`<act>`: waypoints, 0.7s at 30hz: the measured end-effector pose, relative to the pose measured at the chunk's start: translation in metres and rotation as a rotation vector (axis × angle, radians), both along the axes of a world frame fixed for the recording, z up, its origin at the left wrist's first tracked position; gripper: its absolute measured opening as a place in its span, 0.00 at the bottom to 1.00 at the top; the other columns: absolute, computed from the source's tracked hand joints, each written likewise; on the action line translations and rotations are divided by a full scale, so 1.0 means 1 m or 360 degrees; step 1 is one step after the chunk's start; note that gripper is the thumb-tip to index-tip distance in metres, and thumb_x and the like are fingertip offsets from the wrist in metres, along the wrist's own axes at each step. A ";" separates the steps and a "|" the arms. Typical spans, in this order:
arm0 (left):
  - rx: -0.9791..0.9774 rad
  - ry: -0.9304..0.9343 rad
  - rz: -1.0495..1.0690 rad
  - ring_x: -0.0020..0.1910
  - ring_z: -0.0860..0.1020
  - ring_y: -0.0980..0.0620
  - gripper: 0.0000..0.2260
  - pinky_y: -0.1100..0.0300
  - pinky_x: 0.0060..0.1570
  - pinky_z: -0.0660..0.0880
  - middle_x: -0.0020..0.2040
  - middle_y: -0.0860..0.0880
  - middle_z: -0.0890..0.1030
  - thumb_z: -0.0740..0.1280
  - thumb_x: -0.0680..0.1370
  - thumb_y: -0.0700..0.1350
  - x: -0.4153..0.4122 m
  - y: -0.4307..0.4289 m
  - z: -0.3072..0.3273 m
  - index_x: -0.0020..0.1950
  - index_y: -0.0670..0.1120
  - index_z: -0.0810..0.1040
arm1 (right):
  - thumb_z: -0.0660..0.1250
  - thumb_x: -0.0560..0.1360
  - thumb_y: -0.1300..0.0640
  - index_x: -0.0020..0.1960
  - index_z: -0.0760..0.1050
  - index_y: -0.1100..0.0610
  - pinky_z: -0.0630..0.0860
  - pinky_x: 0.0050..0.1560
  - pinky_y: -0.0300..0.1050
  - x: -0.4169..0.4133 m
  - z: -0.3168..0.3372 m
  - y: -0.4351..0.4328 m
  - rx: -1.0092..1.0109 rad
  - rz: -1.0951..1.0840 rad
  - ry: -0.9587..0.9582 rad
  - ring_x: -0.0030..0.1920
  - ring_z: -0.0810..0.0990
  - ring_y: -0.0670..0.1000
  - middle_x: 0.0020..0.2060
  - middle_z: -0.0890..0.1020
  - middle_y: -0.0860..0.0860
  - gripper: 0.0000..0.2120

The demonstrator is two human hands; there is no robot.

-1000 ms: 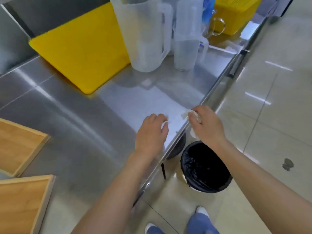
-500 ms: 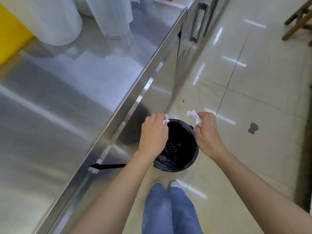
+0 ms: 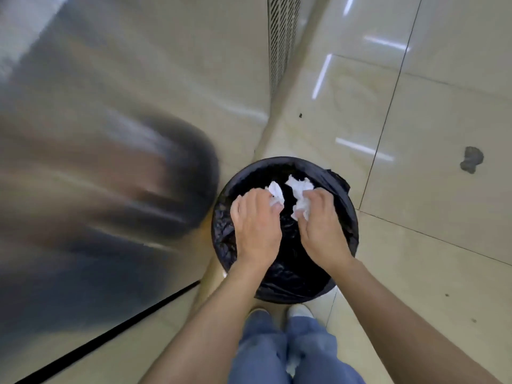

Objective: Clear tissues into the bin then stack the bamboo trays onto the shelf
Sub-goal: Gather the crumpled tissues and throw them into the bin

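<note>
Glossy beige floor tiles [image 3: 432,128] fill the right side of the view, with a brushed steel cabinet front [image 3: 110,134] rising along the left, blurred by camera motion. Nearest the camera, blue jeans [image 3: 288,353] and the toes of white shoes [image 3: 300,310] stand just short of the bin [image 3: 347,217], a round one lined with a black bag, set on the floor right beside the cabinet. Two bare forearms reach forward over its near rim. The left hand [image 3: 256,224] is closed around a crumpled white tissue [image 3: 276,194] that sticks out past the fingertips. The right hand [image 3: 322,225] grips a second, larger wad of tissue [image 3: 300,195] the same way. Both tissues are over the open mouth of the bin, close together but apart. Farther off on the right a dark grey stain [image 3: 471,159] marks a tile, and a slotted vent grille [image 3: 282,34] runs up the cabinet's far edge.
</note>
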State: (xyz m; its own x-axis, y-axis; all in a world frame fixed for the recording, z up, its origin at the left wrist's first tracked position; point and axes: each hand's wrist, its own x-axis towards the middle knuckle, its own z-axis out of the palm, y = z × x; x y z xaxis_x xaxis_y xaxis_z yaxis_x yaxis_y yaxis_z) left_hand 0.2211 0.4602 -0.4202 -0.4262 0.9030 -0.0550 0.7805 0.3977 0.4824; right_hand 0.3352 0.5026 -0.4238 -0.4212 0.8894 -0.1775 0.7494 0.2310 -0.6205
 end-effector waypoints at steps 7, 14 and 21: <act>-0.1111 0.0021 -0.0538 0.77 0.48 0.47 0.31 0.49 0.74 0.47 0.79 0.49 0.51 0.53 0.76 0.66 -0.013 -0.013 -0.036 0.75 0.54 0.54 | 0.60 0.70 0.35 0.75 0.39 0.46 0.45 0.73 0.56 0.022 -0.038 0.004 -0.0235 0.0685 -0.0837 0.76 0.45 0.53 0.77 0.46 0.53 0.43; -0.0591 0.0195 -0.0446 0.76 0.55 0.48 0.30 0.50 0.74 0.50 0.77 0.48 0.58 0.55 0.76 0.63 -0.030 -0.009 0.112 0.75 0.53 0.56 | 0.58 0.71 0.34 0.75 0.39 0.45 0.50 0.72 0.52 0.027 0.108 0.023 0.0026 0.0530 -0.0690 0.76 0.52 0.53 0.77 0.50 0.54 0.42; -0.0327 0.0256 -0.0384 0.73 0.61 0.49 0.28 0.52 0.73 0.54 0.74 0.48 0.65 0.57 0.77 0.60 -0.040 -0.021 0.281 0.74 0.50 0.60 | 0.58 0.72 0.35 0.75 0.42 0.45 0.51 0.73 0.52 0.024 0.275 0.026 0.0252 0.0512 -0.0486 0.74 0.57 0.53 0.76 0.55 0.54 0.39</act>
